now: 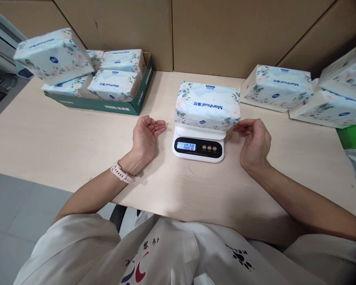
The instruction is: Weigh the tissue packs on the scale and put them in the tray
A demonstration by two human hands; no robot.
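Observation:
A floral tissue pack (207,103) marked Manhua rests on the platform of a white digital scale (198,158). The lit display (186,146) reads about 102.8. To the left of the scale is my left hand (146,136), palm turned inward, fingers loosely curved and apart, holding nothing. My right hand (253,140) is on the other side, near the pack's lower right corner; its fingertips are very close to the pack, and I cannot tell if they touch it. No fingers wrap around the pack.
At the left back, a green carton tray (106,106) holds several tissue packs, with one tilted pack (55,55) on top. More packs, including one pack (277,87), stand at the right. A green item (354,138) lies by the right edge. Brown cardboard panels (207,35) close off the back.

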